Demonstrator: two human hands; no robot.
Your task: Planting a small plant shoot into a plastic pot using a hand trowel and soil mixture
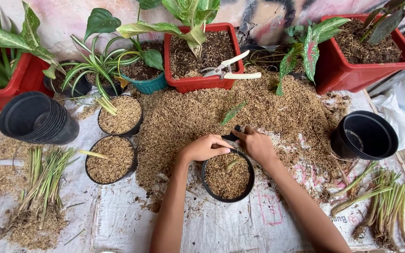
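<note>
**Head view: both hands at a small husk-filled pot**

Head camera looked down on a white woven sheet [240, 225] spread on the floor, with a broad heap of rice husk [198, 117] covering its middle. Along the sheet's far edge stood red planters: one at the far right corner [352, 70], one at the far middle [202, 82] with white-handled pruning shears [228, 69] lying on its rim, and one at the far left corner [10, 82]. A stack of empty black pots [36, 119] lay tipped near the left edge, and a single empty black pot [364, 136] sat near the right edge. Two husk-filled pots [111, 157] stood left of the heap. Bundles of cut shoots lay at the near left [41, 180] and near right [385, 201].

At the heap's near edge stood the small black pot [227, 177], filled with husk. The left hand [205, 147] curled its fingers narrowly over the pot's far rim; whether they gripped anything could not be told. The right hand [256, 144] rested beside it, fingers pinched on a small dark object [233, 135].
</note>
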